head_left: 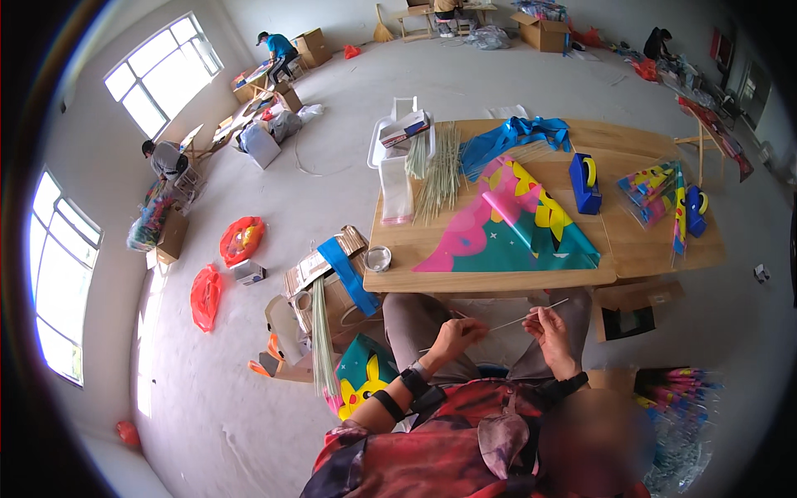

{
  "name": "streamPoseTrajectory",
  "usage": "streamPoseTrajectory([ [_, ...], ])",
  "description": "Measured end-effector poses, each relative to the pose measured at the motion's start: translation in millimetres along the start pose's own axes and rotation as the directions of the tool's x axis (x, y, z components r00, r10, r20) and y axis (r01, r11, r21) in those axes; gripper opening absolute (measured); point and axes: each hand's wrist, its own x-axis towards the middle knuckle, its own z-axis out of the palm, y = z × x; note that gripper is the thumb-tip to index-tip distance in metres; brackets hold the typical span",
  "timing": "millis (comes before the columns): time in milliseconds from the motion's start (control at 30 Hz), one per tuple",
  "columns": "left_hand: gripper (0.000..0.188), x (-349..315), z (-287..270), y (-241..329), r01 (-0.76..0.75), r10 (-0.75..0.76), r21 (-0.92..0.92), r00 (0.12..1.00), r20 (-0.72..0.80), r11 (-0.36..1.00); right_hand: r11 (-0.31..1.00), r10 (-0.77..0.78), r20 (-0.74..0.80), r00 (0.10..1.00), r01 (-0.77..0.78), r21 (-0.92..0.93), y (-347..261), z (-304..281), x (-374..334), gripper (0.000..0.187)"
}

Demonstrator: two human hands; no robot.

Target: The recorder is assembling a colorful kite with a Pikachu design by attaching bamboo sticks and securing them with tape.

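— How are the hands placed?

— Both are raised over the lap, just below the near edge of the counter (498, 278). The left hand (455, 334) is curled, its grip pinching the lower end of a thin pale stick (519, 318). The right hand (552, 330) sits palm inward with fingers bent, its grip pinched on the same stick further along. Each forearm comes up from the lower edge, and each wrist has a black strap.

— Which way does the stick run?

— Its long axis goes from lower left to upper right, rising gently. The far tip pokes out past the right hand toward the counter's edge.

— What lies on the counter?

— One big kite sheet (515, 228), pink, teal and yellow, spread flat in the middle. Two blue tape dispensers: one (584, 184) just right of the sheet, the other (696, 211) near the right end. One packet of folded kites (652, 191) lies between them. One bundle of thin pale sticks (438, 174) is fanned out at the left, beside one clear bag (396, 191). A heap of blue ribbon (515, 134) lies at the far edge, and one small roll of tape (378, 258) sits at the near left corner.

— Anyone else around?

— Two people work by the windows at the far left; I cannot tell what they hold.
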Motion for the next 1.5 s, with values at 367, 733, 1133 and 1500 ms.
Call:
streamPoseTrajectory([
  [367,0.017,45,-18,3,0.008,0.0,0.152,0.999,-0.051,0.988,0.999,0.048,-0.118,0.992,-0.048,0.001,15,-7,65,0.018],
  [733,0.012,97,-38,-22,-0.023,0.086,0.263,0.969,-0.232,0.964,0.066,-0.649,0.177,0.74,0.287,-0.956,-7,-31,144,0.028],
  [1133,0.01,108,-38,-31,0.045,0.026,0.246,0.961,-0.276,0.968,-0.188,-0.465,-0.127,0.876,-0.238,-0.953,-83,-159,241,0.037],
  [1500,0.011,145,-33,-31,0.01,0.087,0.362,0.964,-0.252,0.932,-0.163,-0.52,-0.048,0.853,-0.154,-0.974,-105,-155,247,0.034],
])
